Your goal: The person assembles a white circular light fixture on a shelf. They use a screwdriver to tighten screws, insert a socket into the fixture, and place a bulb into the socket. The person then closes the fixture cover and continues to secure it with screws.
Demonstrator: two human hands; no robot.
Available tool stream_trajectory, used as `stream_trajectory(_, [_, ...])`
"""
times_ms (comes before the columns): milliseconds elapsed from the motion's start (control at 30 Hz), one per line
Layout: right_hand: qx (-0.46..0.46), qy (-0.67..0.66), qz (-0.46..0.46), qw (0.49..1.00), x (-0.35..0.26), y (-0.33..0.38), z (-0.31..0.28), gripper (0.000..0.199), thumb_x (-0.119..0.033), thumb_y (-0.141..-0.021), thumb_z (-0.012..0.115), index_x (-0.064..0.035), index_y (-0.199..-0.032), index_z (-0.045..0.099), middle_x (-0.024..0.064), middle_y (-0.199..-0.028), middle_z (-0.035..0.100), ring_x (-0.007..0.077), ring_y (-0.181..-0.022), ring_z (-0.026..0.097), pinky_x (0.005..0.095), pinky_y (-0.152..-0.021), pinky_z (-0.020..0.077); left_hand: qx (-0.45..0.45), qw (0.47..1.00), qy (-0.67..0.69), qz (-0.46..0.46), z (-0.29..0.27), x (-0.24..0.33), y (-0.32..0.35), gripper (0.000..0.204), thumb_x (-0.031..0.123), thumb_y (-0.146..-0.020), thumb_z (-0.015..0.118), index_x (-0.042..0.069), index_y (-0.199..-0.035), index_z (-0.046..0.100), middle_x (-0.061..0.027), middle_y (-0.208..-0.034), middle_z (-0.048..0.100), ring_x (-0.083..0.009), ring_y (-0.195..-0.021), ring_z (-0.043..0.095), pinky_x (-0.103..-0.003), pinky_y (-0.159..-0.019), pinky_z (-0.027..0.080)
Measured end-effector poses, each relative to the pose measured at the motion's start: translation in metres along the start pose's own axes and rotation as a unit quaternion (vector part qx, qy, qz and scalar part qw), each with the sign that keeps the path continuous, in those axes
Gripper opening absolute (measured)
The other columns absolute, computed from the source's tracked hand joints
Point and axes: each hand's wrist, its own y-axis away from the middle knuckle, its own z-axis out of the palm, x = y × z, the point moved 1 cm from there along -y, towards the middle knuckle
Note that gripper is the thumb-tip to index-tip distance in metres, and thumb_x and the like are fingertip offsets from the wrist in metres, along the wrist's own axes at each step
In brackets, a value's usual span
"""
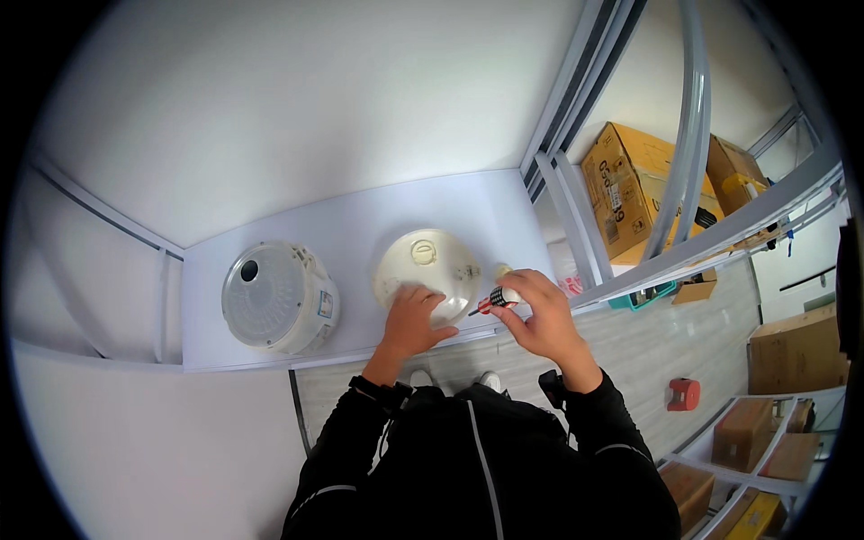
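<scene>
A round, shallow cream cover (454, 256) lies on the white table, with a raised oval fitting near its far edge. My left hand (414, 319) grips its near rim, fingers over the cover and thumb towards the right. In my right hand (544, 319) is a screwdriver (498, 300) with a patterned red, black and white handle. Its dark shaft points down and left, just off the cover's right edge. Beside my right fingers is a small cream piece (502, 269), partly hidden. To the left stands a round white appliance (281, 297) with a dark round hole on top.
The white table (360, 346) meets a wall at the back, and its front edge runs before me. On the right are a metal frame (576, 216), a yellow carton (630, 189), a teal crate (643, 297), a red stool (684, 394) and shelves with boxes (742, 432).
</scene>
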Motion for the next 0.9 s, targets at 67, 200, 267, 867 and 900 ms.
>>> stream_trajectory(67, [0.011,0.013,0.006,1.0,-0.002,-0.005,0.008,0.042,-0.015,-0.084,0.089,-0.0055,-0.12,0.072,0.0156,-0.113,0.074,0.039,-0.098,0.072,0.044,-0.082,0.0582,0.003,1.0,-0.024,-0.018,-0.006,0.011,-0.001,0.073,0.053,-0.084,0.086,0.01,-0.141,0.069,-0.0121,-0.124,0.062,-0.0368,-0.124,0.051,-0.052,-0.118,0.039])
stream_trajectory(200, [0.016,0.03,0.017,0.999,-0.01,-0.013,0.022,0.042,-0.014,-0.084,0.089,-0.0051,-0.121,0.071,0.0161,-0.114,0.074,0.0392,-0.099,0.071,0.044,-0.082,0.0581,0.036,0.998,-0.042,-0.029,0.014,-0.01,-0.005,0.074,0.062,-0.088,0.079,0.009,-0.14,0.07,-0.0137,-0.12,0.059,-0.0384,-0.121,0.048,-0.056,-0.119,0.035])
stream_trajectory(267, [0.022,0.04,0.027,0.999,-0.013,-0.014,0.029,0.042,-0.014,-0.084,0.089,-0.0051,-0.121,0.071,0.0161,-0.115,0.074,0.039,-0.099,0.071,0.0437,-0.082,0.0581,0.038,0.998,-0.041,-0.029,0.016,-0.016,-0.008,0.075,0.062,-0.088,0.079,0.008,-0.139,0.07,-0.0146,-0.12,0.059,-0.038,-0.118,0.048,-0.056,-0.118,0.035])
stream_trajectory(867, [0.049,0.078,0.09,0.992,-0.003,0.0,0.052,0.05,-0.01,-0.082,0.092,-0.0027,-0.125,0.068,0.0178,-0.119,0.073,0.0391,-0.105,0.071,0.043,-0.088,0.0584,-0.013,0.999,-0.043,0.005,0.016,-0.012,-0.025,0.071,0.065,-0.09,0.072,0.018,-0.143,0.071,-0.0195,-0.161,0.046,-0.0559,-0.152,0.034,-0.085,-0.116,0.02])
stream_trajectory(900, [0.041,0.076,0.095,0.992,-0.001,-0.001,0.052,0.05,-0.01,-0.082,0.092,-0.0029,-0.125,0.068,0.0176,-0.119,0.073,0.0389,-0.105,0.071,0.0429,-0.088,0.0585,-0.03,0.999,-0.045,-0.001,0.015,-0.011,-0.026,0.073,0.066,-0.089,0.073,0.018,-0.144,0.071,-0.0202,-0.163,0.044,-0.057,-0.153,0.032,-0.086,-0.116,0.018])
